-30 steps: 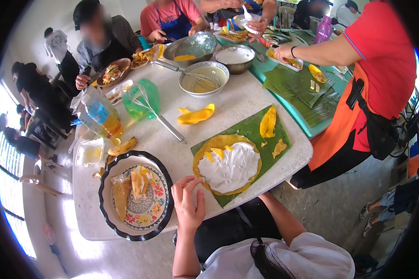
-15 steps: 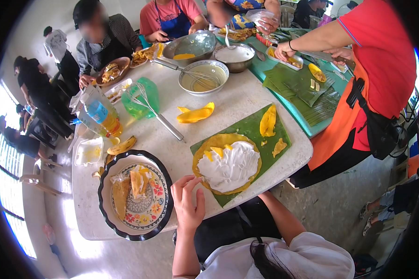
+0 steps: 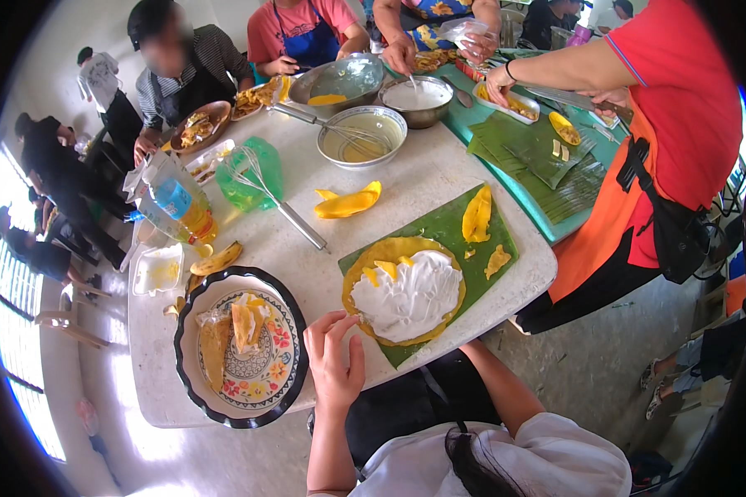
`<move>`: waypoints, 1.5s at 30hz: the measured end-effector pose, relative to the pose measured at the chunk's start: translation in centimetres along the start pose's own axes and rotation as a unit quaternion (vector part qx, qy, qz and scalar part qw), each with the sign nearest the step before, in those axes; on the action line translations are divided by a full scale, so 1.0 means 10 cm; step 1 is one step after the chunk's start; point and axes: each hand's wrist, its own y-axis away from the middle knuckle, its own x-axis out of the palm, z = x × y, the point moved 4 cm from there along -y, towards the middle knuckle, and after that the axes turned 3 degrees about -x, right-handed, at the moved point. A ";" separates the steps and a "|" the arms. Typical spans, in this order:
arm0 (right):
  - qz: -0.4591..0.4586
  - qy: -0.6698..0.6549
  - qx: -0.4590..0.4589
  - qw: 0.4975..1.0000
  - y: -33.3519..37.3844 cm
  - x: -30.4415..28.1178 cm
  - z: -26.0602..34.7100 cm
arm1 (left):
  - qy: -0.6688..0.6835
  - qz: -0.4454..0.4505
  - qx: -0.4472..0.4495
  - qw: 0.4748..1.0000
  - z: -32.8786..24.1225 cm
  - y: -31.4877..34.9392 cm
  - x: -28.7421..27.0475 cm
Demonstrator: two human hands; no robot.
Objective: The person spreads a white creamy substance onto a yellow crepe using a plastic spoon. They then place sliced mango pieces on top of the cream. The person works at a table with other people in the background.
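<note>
Bare and empty, the left hand [image 3: 333, 358] rests on the pale tabletop [image 3: 307, 248] at its near edge, fingers loosely spread and slightly curled, gripping nothing. The right hand cannot be made out; its forearm runs under the tabletop edge, so I cannot tell what it is doing.

Just to the right of the left hand lies a round yellow crepe [image 3: 404, 288] spread thickly with white cream [image 3: 410, 294], a few yellow fruit pieces on its upper rim. The crepe sits on a green banana leaf [image 3: 448, 228], which also carries a mango slice [image 3: 476, 214] on the far side of the crepe.

Just to the left of the left hand stands a dark-rimmed patterned plate [image 3: 240, 406] holding folded yellow crepes. Beyond the hand, further up the tabletop, a wire whisk [image 3: 275, 199] lies across a green plastic bowl [image 3: 253, 176], with loose mango pieces [image 3: 348, 201] beside it. Further still is a bowl of batter [image 3: 362, 137] with another whisk in it. Other people work at the far side and at the right.
</note>
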 end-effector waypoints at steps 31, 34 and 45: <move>-0.001 0.251 -0.065 0.966 0.86 -0.79 1.39 | 0.020 -0.003 -0.010 1.000 0.00 0.01 -0.03; 0.196 0.331 0.055 0.922 0.96 -1.06 1.73 | 0.026 -0.001 -0.010 1.000 0.01 0.01 -0.03; 0.210 -0.081 -0.147 0.963 0.18 -2.78 4.06 | 0.062 -0.006 -0.001 0.998 0.02 0.03 -0.06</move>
